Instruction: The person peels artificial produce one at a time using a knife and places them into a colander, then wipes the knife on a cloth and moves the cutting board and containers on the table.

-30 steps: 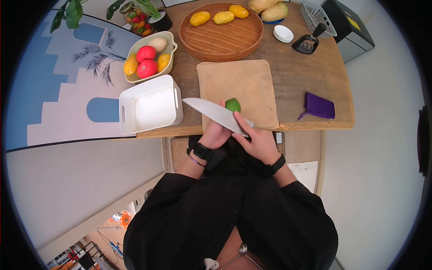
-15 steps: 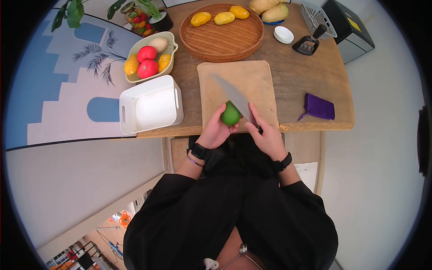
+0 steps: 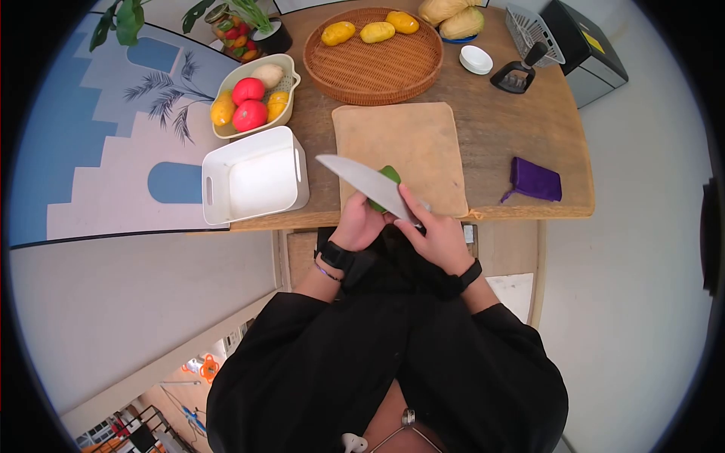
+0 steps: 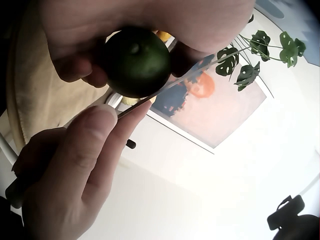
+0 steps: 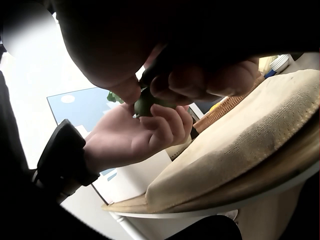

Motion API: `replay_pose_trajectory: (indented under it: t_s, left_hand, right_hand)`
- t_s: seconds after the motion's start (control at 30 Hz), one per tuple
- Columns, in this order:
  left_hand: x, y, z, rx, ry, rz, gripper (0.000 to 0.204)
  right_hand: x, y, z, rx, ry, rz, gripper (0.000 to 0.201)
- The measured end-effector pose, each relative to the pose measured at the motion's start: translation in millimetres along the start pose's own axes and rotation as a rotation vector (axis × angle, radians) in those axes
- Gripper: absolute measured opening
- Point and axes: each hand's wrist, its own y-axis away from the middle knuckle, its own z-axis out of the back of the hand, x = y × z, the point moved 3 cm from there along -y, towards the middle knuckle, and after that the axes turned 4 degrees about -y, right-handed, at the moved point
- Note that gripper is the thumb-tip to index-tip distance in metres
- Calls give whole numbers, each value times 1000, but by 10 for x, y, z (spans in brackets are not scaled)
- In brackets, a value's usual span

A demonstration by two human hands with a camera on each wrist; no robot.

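Over the front edge of a beige cloth mat (image 3: pixel 396 136), my left hand (image 3: pixel 358 224) holds a round green fruit (image 3: pixel 390 174). In the left wrist view the fruit (image 4: pixel 137 65) shows a small stem scar, with the fingers curled about it. My right hand (image 3: pixel 442 243) grips a large kitchen knife (image 3: pixel 361 178), its blade pointing to the far left and covering part of the fruit in the head view. From the left wrist, the blade (image 4: pixel 175 82) appears edge-on right against the fruit's side. The right hand's fingers mostly hide the knife handle.
A white bin (image 3: pixel 257 181) stands left of the mat, behind it a cream basket (image 3: pixel 293 77) of fruit. A wicker tray (image 3: pixel 370 72) with yellow fruits lies at the back. To the right are a white bowl (image 3: pixel 476 59), a black-handled tool (image 3: pixel 517 74) and a purple pouch (image 3: pixel 536 179).
The knife swung rightward off the fruit half a second ago, baring it, and has swung back left across it now. The fruit stays in the left hand throughout.
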Motion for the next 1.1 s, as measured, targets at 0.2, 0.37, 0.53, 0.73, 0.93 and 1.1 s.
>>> replay_pose_trajectory:
  t_s: [0.2,0.37,0.53,0.73,0.93,1.1]
  left_hand:
    - [-80,66,-41,124,-18,18,41]
    - [-125,23,-25,-24,-9,37,48]
    - [4,-117,172,38,44,-12,54]
    - [-10,-44,-48,-9,-21,24,57]
    - [-14,-25,-8,22,-18,-4,51]
    - [-42,44,-45,24,-59,129,48]
  right_hand:
    - [-260,-105,76,-37,-279,-271,63]
    - [-213,-62,118,2,-182,-274,64]
    - [-49,15,11,-105,-280,1,70]
    - [69,22,11,17,-72,78,71]
    - [-18,-4,-12,-28,-143,4,68]
    - [-266,-76,-21,-51,-380,-177,65]
